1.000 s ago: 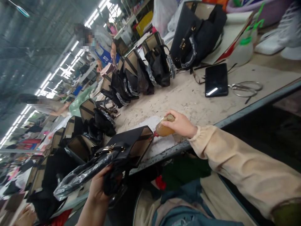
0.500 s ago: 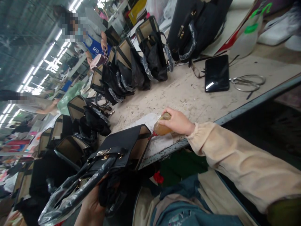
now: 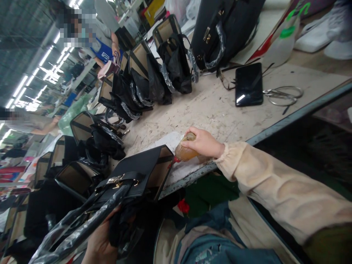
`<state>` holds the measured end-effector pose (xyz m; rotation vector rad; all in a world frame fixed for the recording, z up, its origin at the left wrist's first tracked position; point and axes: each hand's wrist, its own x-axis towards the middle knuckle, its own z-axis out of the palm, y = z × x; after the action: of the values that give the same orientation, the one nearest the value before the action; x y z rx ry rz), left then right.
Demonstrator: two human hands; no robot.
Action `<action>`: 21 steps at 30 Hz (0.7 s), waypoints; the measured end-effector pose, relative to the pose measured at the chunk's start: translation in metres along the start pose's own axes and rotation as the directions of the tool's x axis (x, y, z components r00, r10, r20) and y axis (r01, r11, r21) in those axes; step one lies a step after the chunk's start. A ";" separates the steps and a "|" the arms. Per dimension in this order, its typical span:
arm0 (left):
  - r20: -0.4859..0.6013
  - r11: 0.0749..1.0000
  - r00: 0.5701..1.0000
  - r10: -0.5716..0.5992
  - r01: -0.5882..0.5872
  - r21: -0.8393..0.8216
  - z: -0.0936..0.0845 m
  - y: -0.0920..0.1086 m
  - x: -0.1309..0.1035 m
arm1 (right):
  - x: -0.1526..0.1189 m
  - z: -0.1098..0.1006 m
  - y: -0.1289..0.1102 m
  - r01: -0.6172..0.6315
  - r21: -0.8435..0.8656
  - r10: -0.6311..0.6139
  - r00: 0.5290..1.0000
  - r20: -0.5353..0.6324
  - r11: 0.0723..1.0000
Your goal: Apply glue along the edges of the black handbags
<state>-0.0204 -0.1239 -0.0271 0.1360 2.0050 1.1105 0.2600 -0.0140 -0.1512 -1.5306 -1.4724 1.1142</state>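
Observation:
My right hand (image 3: 205, 143) is wrapped round a squeeze bottle (image 3: 184, 151) of amber liquid. The bottle is tilted, and its red nozzle (image 3: 175, 160) points at the edge of a black handbag's open end. My left hand (image 3: 103, 234) grips that black handbag (image 3: 140, 167) from below, near the front of the table; its fingers are partly hidden by black fabric. Gold-coloured fittings sit on the bag, and its handle (image 3: 90, 220) is wrapped in clear plastic. Tan board shows inside the bag's open end.
More unfinished black bags (image 3: 140, 69) stand in a row along the table (image 3: 217, 117). A black phone or tablet (image 3: 249, 84), scissors (image 3: 284, 96), glasses (image 3: 227, 80) and a clear bottle with a green cap (image 3: 280, 46) lie to the right. A person in a blue apron (image 3: 106, 55) works at the far side.
The view has shifted slightly, so most things appear a little further left. The bottle's red nozzle has moved slightly along the bag's edge. Both hands keep their hold.

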 end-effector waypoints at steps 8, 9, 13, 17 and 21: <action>0.046 0.993 0.999 -0.020 0.015 0.115 -0.005 0.003 0.001 | -0.003 -0.004 -0.004 0.010 0.073 -0.016 0.997 0.081 0.997; 0.036 0.993 0.999 -0.020 0.016 0.121 -0.004 0.003 0.000 | -0.004 -0.004 -0.006 0.006 0.098 -0.017 0.994 0.111 0.995; 0.001 0.995 1.000 0.012 -0.012 0.104 0.000 0.003 -0.003 | -0.008 -0.002 -0.008 0.013 0.138 -0.033 0.988 0.148 0.990; 0.081 0.996 0.996 0.049 -0.055 0.070 0.000 0.002 -0.003 | -0.003 -0.002 -0.002 0.021 0.033 -0.022 1.000 0.003 0.999; 0.101 0.992 0.994 0.043 -0.055 0.110 -0.002 0.005 -0.002 | 0.001 -0.001 0.003 0.051 -0.016 -0.052 0.996 -0.079 0.999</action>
<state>-0.0216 -0.1233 -0.0213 0.2946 1.9848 1.0017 0.2624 -0.0133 -0.1534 -1.5201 -1.4605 1.0038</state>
